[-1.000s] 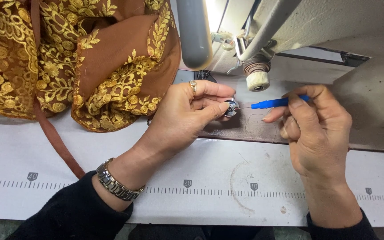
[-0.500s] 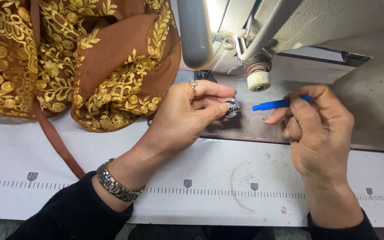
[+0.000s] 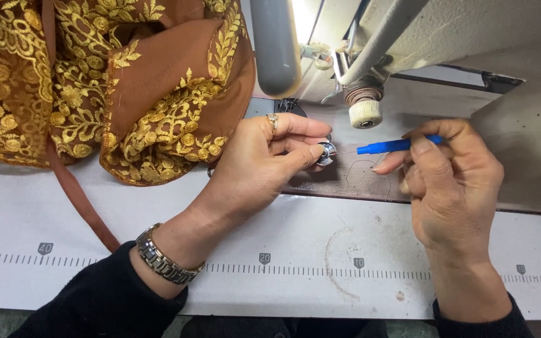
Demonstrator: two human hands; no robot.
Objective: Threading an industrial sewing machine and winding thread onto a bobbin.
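The fabric (image 3: 114,81) lies heaped at the worktop's (image 3: 45,206) far left corner, with the sewing machine (image 3: 471,37) at the far right. Between them, near the machine's base, the left hand (image 3: 255,169) pinches a bobbin (image 3: 327,152), and just right of it the right hand (image 3: 452,188) holds a tool (image 3: 389,146) pointing at the bobbin. A ruler strip (image 3: 320,271) runs along the near edge.

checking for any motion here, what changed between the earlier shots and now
Almost nothing. The left hand still pinches the small round metal part, and the right hand still holds the blue tool with its tip at that part. The brown embroidered fabric has not shifted.
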